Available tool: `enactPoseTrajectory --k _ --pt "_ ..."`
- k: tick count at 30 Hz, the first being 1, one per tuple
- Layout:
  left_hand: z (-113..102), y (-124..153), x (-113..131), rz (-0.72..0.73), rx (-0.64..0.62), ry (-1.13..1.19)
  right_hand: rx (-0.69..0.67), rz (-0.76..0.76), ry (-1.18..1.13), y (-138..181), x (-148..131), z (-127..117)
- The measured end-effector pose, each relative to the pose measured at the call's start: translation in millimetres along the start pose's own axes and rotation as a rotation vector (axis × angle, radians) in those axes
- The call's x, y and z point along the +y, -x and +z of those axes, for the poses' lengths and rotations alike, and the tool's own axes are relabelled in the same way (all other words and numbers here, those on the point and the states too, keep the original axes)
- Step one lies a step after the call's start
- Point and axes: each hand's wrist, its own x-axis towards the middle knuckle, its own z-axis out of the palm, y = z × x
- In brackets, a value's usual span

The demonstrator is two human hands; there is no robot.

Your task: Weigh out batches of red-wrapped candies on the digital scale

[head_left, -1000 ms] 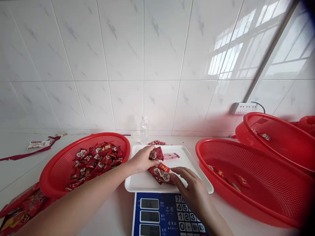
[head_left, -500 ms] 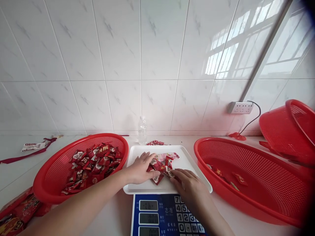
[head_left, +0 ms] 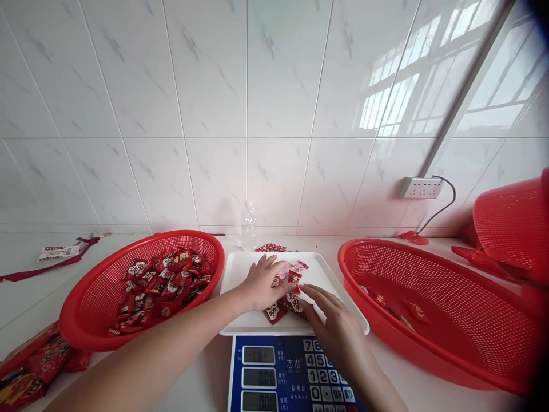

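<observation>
Several small dark red snack packets with white print (head_left: 274, 312) lie on the white tray (head_left: 235, 263) of a scale. A small bright red packet (head_left: 294, 278) and a pink packet (head_left: 298, 266) are among them. My left hand (head_left: 263, 283) is over the left side of the pile, fingers spread, its thumb across the packets. My right hand (head_left: 337, 320) is at the pile's right side, fingers stretched out and apart, fingertips against the packets. Part of the pile is hidden under my left hand.
A red basket (head_left: 81, 292) of red packets stands left, and a larger red basket (head_left: 429, 366) with a few packets stands right. The scale's blue keypad panel (head_left: 294, 366) is in front. A clear bottle (head_left: 248, 226) stands behind the tray. Larger red packs (head_left: 38, 366) lie front left.
My left hand has slid right over the packets, covering more of the pink one. My right hand has shifted slightly, and the packets are bunched closer together.
</observation>
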Motion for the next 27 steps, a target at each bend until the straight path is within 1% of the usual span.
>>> enactPoseTrajectory --k 4,6,8,11,13,15,17,20,23,25,26,27 --pt "4 -1 6 0.062 -0.15 -0.054 0.054 0.013 0.026 -1 2 0" --pt "7 -2 7 0.068 -0.169 -0.053 0.063 0.02 0.031 -1 2 0" --pt "9 -4 5 0.076 -0.145 -0.046 0.07 0.019 0.028 -1 2 0" --pt "5 -6 3 0.11 -0.056 -0.001 0.068 0.023 0.023 -1 1 0" --pt "-6 -6 3 0.105 0.006 0.076 0.064 0.033 0.026 -1 1 -2" --pt "-21 -2 3 0.043 0.07 0.164 0.061 0.037 0.032 -1 0 -3" --pt "-38 8 2 -0.031 0.141 0.226 0.058 0.033 0.033 -1 -1 -4" --pt "-60 33 -7 -0.086 0.235 0.299 0.063 0.016 0.023 -1 -3 -5" --pt "-77 63 -26 -0.164 0.285 0.241 0.057 0.013 -0.002 -1 -3 -5" --pt "-87 82 -42 -0.222 0.259 0.171 0.037 0.022 -0.018 0 -3 -4" --pt "-91 91 -50 -0.27 0.215 0.128 0.028 0.027 -0.023 1 -3 -4" --pt "-96 99 -57 -0.329 0.146 0.084 0.02 0.034 -0.028 1 -3 -3"
